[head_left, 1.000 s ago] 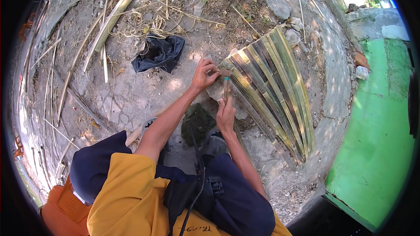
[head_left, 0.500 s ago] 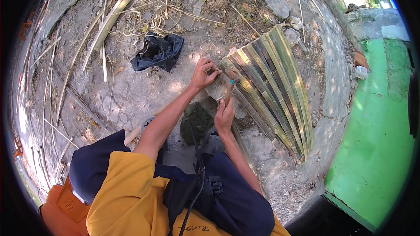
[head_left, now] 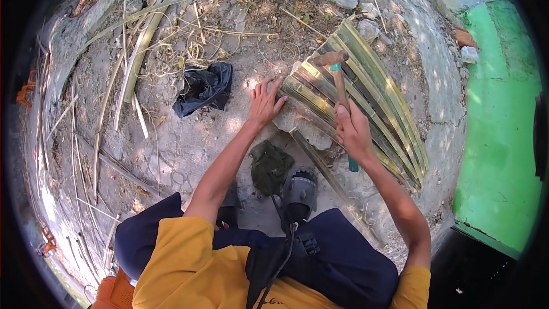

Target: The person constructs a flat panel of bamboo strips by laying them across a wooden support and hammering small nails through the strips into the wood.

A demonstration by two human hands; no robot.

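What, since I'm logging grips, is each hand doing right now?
Left hand: open, nothing visible in it, beside the bamboo slats.
Right hand: closed, holding the hammer.

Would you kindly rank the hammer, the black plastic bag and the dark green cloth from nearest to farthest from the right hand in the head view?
1. Hammer: held in the right hand.
2. Dark green cloth: to the right hand's left, lower down.
3. Black plastic bag: farther left, past the left hand.
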